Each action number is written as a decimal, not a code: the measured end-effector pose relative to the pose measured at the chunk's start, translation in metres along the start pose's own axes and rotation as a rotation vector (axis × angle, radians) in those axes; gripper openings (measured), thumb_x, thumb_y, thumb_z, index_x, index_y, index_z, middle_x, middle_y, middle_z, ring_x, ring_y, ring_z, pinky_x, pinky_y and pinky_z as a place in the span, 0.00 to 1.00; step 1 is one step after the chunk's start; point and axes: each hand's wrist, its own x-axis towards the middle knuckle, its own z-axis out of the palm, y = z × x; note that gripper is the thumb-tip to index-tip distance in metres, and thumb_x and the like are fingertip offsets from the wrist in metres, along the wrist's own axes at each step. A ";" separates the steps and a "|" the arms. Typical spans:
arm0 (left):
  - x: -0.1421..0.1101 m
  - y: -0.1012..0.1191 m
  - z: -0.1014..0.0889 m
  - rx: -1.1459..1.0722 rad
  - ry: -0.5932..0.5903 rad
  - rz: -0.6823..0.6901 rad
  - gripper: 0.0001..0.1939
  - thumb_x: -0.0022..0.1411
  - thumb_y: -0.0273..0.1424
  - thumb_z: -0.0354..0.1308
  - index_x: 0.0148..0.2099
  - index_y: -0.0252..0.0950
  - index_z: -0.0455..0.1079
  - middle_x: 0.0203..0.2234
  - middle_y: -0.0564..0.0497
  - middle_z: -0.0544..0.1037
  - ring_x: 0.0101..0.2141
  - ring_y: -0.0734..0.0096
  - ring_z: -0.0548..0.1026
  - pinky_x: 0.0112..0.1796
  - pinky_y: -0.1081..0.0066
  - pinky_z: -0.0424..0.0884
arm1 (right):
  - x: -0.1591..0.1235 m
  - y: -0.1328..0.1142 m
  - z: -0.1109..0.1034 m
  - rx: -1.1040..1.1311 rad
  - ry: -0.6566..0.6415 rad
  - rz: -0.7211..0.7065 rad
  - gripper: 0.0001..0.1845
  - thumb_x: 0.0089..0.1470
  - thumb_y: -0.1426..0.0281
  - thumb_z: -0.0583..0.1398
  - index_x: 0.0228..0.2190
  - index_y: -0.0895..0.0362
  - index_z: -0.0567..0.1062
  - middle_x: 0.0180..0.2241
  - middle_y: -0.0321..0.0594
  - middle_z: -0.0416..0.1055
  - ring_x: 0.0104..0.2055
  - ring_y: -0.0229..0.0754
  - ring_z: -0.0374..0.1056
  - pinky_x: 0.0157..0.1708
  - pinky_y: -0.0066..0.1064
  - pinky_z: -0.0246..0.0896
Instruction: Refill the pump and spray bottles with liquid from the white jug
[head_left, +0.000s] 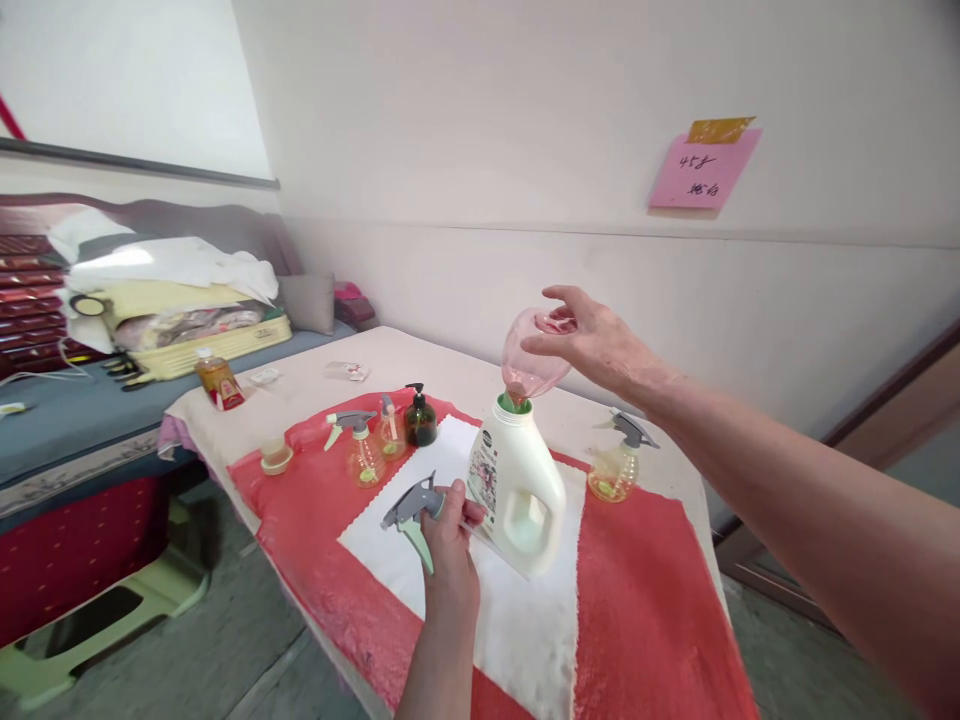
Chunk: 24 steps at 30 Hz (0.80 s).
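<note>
A grey trigger spray head [420, 505] with a pale green lever is gripped in my left hand [452, 560], just left of a white jug [529, 480]. The jug has a large handle, a printed label and a green mouth. Tipped over the jug's mouth is a clear pink bottle [525, 355], its narrow end down at the green opening. My right hand [585, 340] holds this bottle by its raised upper end, fingers closed around it. Whether liquid flows from it I cannot tell. The jug stands on a white cloth [525, 640].
Yellowish clear spray bottles [366, 460] and a dark pump bottle [421, 418] stand left of the jug; another spray bottle [616, 470] stands right. A red cloth [637, 600] covers part of the table. Further left are a small cup [276, 457], an amber bottle [219, 380] and a stool [105, 620].
</note>
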 end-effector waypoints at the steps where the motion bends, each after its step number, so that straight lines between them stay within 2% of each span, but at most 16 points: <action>1: 0.000 0.000 0.000 -0.004 0.002 0.001 0.18 0.51 0.42 0.68 0.28 0.37 0.64 0.17 0.57 0.69 0.22 0.74 0.69 0.32 0.70 0.68 | 0.001 0.001 0.001 0.017 0.002 0.000 0.38 0.43 0.58 0.66 0.56 0.49 0.66 0.50 0.47 0.68 0.52 0.58 0.65 0.50 0.53 0.60; 8: 0.000 -0.003 -0.001 0.014 0.000 -0.020 0.18 0.51 0.42 0.68 0.29 0.37 0.64 0.16 0.56 0.70 0.23 0.72 0.70 0.33 0.70 0.68 | -0.010 0.015 -0.001 0.046 0.052 0.020 0.37 0.44 0.56 0.67 0.55 0.50 0.67 0.51 0.48 0.68 0.53 0.58 0.65 0.51 0.55 0.59; 13: 0.001 -0.006 0.001 0.014 0.002 -0.024 0.19 0.50 0.43 0.68 0.29 0.37 0.63 0.16 0.56 0.70 0.23 0.72 0.71 0.31 0.71 0.67 | -0.051 0.039 -0.003 0.154 0.142 0.074 0.44 0.41 0.52 0.69 0.58 0.48 0.63 0.52 0.47 0.68 0.53 0.58 0.65 0.52 0.54 0.61; 16: 0.001 -0.007 0.004 0.005 0.055 -0.027 0.20 0.48 0.44 0.69 0.30 0.37 0.64 0.16 0.57 0.69 0.22 0.71 0.71 0.31 0.70 0.67 | -0.091 0.065 0.007 0.369 0.226 0.214 0.45 0.41 0.54 0.71 0.58 0.46 0.63 0.53 0.45 0.67 0.56 0.58 0.64 0.51 0.52 0.63; 19: 0.002 -0.006 0.006 -0.009 0.098 -0.030 0.21 0.49 0.46 0.68 0.31 0.36 0.64 0.17 0.57 0.70 0.22 0.72 0.71 0.33 0.69 0.68 | -0.137 0.098 0.025 0.761 0.282 0.391 0.34 0.45 0.55 0.69 0.54 0.45 0.68 0.53 0.41 0.68 0.56 0.55 0.65 0.52 0.49 0.64; 21: 0.003 -0.004 0.007 -0.027 0.118 -0.040 0.23 0.48 0.48 0.68 0.30 0.36 0.64 0.19 0.57 0.70 0.23 0.72 0.72 0.33 0.69 0.68 | -0.167 0.119 0.038 1.026 0.233 0.520 0.28 0.49 0.55 0.66 0.51 0.46 0.71 0.52 0.42 0.70 0.54 0.55 0.68 0.52 0.50 0.64; 24: 0.006 0.000 0.006 -0.054 0.142 -0.058 0.25 0.48 0.52 0.66 0.30 0.37 0.64 0.19 0.56 0.70 0.25 0.71 0.73 0.33 0.69 0.67 | -0.208 0.146 0.052 1.217 0.144 0.635 0.26 0.53 0.53 0.61 0.52 0.46 0.72 0.53 0.43 0.73 0.54 0.57 0.68 0.54 0.53 0.61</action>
